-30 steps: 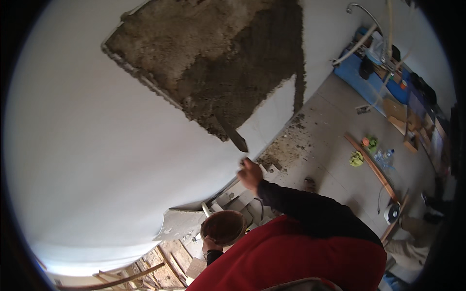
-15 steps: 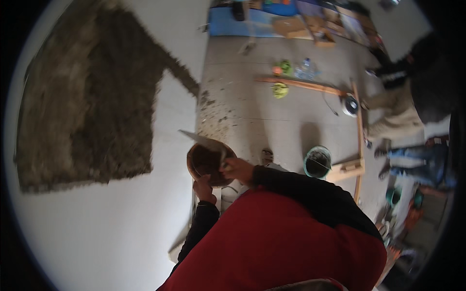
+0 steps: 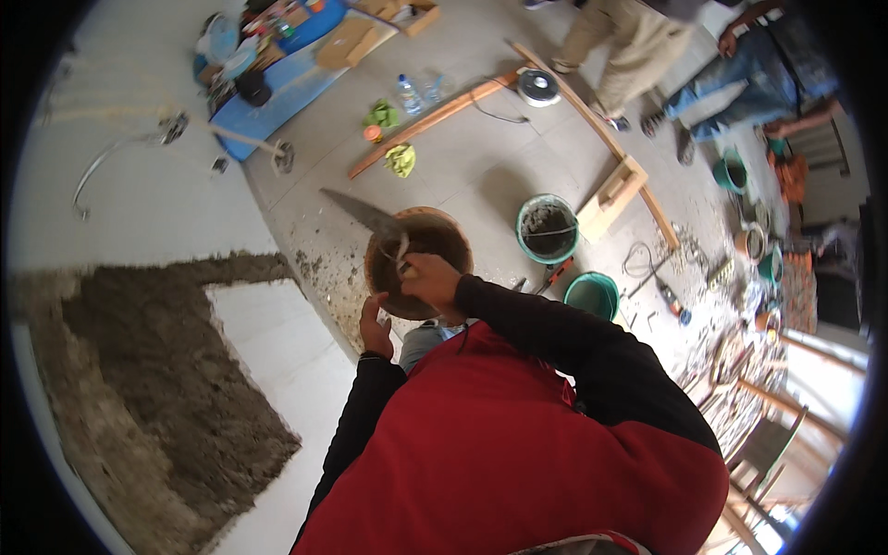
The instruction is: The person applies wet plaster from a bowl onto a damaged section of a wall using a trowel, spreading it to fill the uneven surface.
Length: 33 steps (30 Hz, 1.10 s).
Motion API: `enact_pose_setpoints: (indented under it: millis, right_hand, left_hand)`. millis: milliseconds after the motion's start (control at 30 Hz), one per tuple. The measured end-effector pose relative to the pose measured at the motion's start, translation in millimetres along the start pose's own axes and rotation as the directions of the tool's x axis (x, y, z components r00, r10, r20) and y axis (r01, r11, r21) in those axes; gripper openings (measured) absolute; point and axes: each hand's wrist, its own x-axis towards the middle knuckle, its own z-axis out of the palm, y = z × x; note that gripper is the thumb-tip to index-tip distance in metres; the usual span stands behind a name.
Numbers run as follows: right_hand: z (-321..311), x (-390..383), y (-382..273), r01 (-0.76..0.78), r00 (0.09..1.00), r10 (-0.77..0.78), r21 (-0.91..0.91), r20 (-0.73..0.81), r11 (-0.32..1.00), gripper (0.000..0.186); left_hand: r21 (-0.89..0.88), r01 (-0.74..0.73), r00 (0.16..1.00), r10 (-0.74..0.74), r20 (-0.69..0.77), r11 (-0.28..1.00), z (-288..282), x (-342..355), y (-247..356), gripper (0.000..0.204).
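Note:
A round brown bowl [image 3: 460,239] is in front of me, its inside shaded and smeared with something dark. My left hand [image 3: 375,330] grips its near left rim, with part of the fingers hidden by the wall of the bowl. Over the bowl, my right hand [image 3: 432,284] is closed around the handle of a trowel [image 3: 363,213]. The trowel's long pointed blade sticks out past the far left rim. To my left, a patch of rough grey-brown mortar [image 3: 176,370] covers part of the white wall [image 3: 264,338].
Ahead lie long wooden bars [image 3: 435,123], a wooden float [image 3: 612,199] and a bucket of grey mortar [image 3: 546,242]. A green bucket [image 3: 592,294] and power tool [image 3: 673,301] are to the right. Two people [image 3: 638,51] stand beyond. Mortar crumbs [image 3: 324,268] litter the floor by the wall.
My view has turned to the right, so the mortar patch sits lower left and more floor shows on the right. Both hands keep their hold on bowl and trowel.

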Motion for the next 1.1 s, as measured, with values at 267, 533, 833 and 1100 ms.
enact_pose_setpoints:
  millis: [267,533,833,1100]
  right_hand:
    - [-58,-112,98,-0.401,0.730,0.386,0.104,-0.564,0.910,0.024]
    - [-78,-294,89,-0.271,0.122,0.497,0.452,-0.859,0.850,0.007]
    - [-1,-456,88,-0.173,-0.518,0.490,0.646,-0.702,0.743,0.018]
    - [78,-519,134,-0.189,-0.753,0.435,0.796,-0.493,0.575,0.044]
  left_hand:
    - [0.774,-0.370,0.633,-0.470,0.615,0.514,-56,11,-136,0.030]
    - [0.672,-0.369,0.542,-0.439,0.717,0.642,-80,27,-153,0.031]
    - [0.590,0.008,0.523,-0.506,0.686,0.808,-15,138,-144,0.043]
    - [0.736,-0.550,0.540,-0.505,0.674,0.394,150,149,-11,0.034]
